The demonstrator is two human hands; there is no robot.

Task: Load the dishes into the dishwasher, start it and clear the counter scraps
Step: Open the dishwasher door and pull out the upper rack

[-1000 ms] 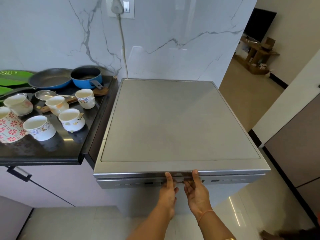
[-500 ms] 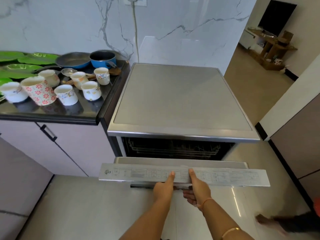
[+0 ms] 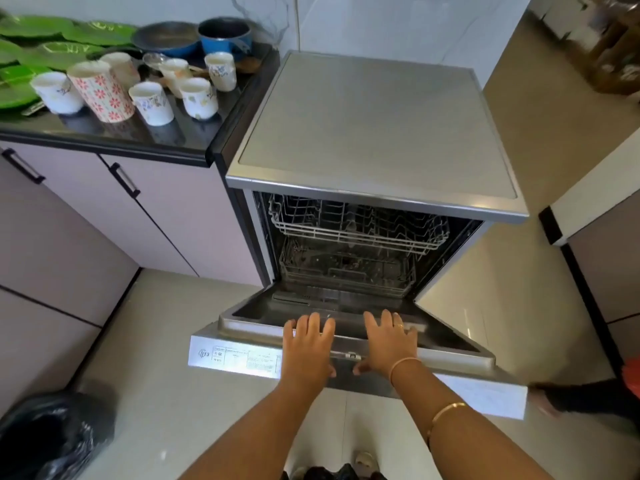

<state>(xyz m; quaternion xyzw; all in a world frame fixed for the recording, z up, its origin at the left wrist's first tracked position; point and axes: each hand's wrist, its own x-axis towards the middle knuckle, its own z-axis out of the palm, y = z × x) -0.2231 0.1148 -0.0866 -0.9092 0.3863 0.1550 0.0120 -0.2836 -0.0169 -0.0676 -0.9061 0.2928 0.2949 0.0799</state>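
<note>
Steel fills the middle of the frame: the dishwasher (image 3: 374, 133), its flat brushed top bare, its door (image 3: 242, 355) swung down nearly to level at lower centre. Inside, the upper rack (image 3: 356, 223) and the lower rack (image 3: 346, 271) both look empty, though the depths are dim. To the upper left runs the black counter (image 3: 114, 136), crowded with what has to go in: green plates (image 3: 38, 43) at the far edge, a grey frying pan (image 3: 166, 38) and a blue saucepan (image 3: 225, 38) against the wall, a tall flowered cup (image 3: 102, 91), and several white mugs (image 3: 195, 97) clustered in front. Scraps I cannot make out from here. A black bin bag (image 3: 52, 434) sits in the lower left corner.

Both of the person's hands rest on the door's top edge, side by side near its latch. The left hand (image 3: 308, 344) lies palm down with fingers spread over the rim, thumb tucked underneath; the right hand (image 3: 389, 341), with a ring and a bangle on that arm, does the same. They press and steady the door without closing around anything.

This reads as the very first step, opening the machine; no dish is loaded. Next, I'd judge, the door wants letting go, a rack pulling out, then a turn to the counter for the mugs.
</note>
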